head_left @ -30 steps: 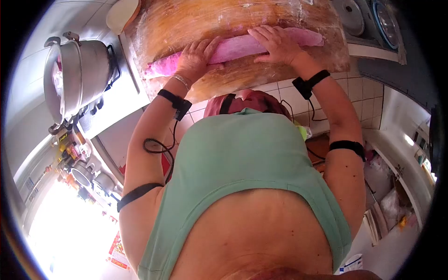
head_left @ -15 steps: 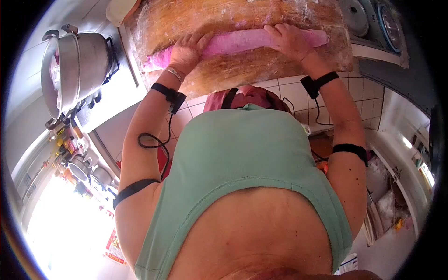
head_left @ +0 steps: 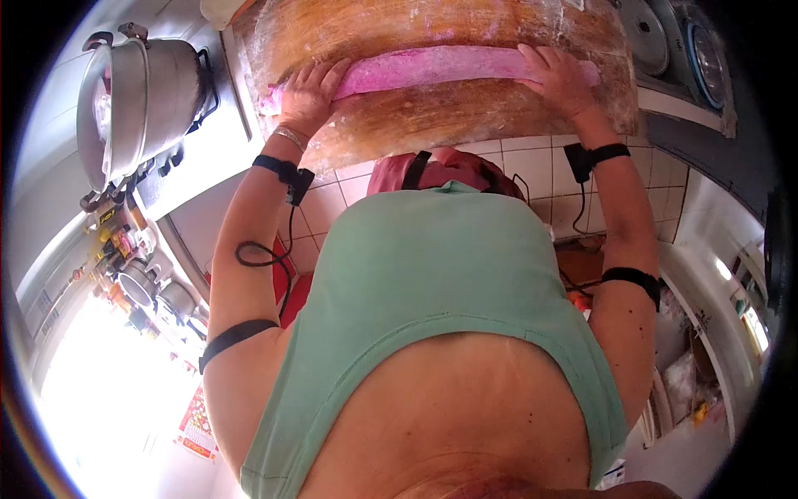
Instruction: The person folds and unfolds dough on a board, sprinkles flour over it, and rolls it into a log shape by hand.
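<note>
A long pink dough roll [head_left: 432,68], dusted with flour, lies across a wooden board [head_left: 399,125] at the top of the view. My left hand [head_left: 310,91] rests over its left part, fingers stretched forward across it. Toward the right end, my right hand [head_left: 563,79] lies on the roll with its fingers stretched and somewhat apart. Both palms touch the dough without wrapping round it. A short stub of dough shows beyond each hand.
A large metal pot [head_left: 137,112] stands left of the board on a white surface. Round metal lids or pans [head_left: 706,62] are at the upper right. Black straps with cables [head_left: 287,175] circle my wrists. White tiles [head_left: 532,170] show below the board.
My hands have moved farther apart along the dough roll, the left one leftward and the right one rightward. The bare stretch between them is longer.
</note>
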Motion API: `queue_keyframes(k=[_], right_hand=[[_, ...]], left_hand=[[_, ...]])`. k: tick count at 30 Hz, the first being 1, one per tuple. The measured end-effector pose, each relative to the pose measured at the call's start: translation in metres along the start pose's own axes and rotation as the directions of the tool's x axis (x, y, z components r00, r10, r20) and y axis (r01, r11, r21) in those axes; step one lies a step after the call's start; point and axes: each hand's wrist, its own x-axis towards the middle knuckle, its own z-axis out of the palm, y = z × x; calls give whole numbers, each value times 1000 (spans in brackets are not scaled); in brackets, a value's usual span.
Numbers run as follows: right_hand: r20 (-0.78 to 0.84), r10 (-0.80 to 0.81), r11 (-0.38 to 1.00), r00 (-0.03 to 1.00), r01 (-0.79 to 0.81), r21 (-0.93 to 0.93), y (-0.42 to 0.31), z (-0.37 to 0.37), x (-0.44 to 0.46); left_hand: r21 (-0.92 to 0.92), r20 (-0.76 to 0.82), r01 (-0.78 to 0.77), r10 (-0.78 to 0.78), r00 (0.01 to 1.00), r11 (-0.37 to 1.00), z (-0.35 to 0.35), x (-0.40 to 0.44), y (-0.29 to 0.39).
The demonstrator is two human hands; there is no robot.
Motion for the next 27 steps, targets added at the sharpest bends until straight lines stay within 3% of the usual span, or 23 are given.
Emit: queue_keyframes(k=[7, 13, 16, 21, 24, 27], right_hand=[[-129, -67, 996, 989, 58, -75, 9, 2, -3], [63, -15, 998, 998, 19, -59, 15, -1, -7], [-30, -51, 997, 998, 49, -55, 6, -14, 1], [-104, -136, 976, 985, 151, 156, -47, -9, 42], [62, -30, 996, 998, 25, 91, -50, -2, 47], [-53, 89, 996, 995, -88, 33, -49, 6, 28]], left_hand=[[58, -27, 46, -44, 999, 997, -13, -12, -7], [70, 141, 122, -131, 981, 990, -20, -26, -16], [5, 48, 89, -89, 995, 996, -34, -22, -7], [-68, -41, 3, -6, 999, 998, -20, -7, 2], [-121, 47, 40, -35, 998, 992, -21, -1, 2], [-145, 3, 52, -52, 999, 988, -22, -15, -2]])
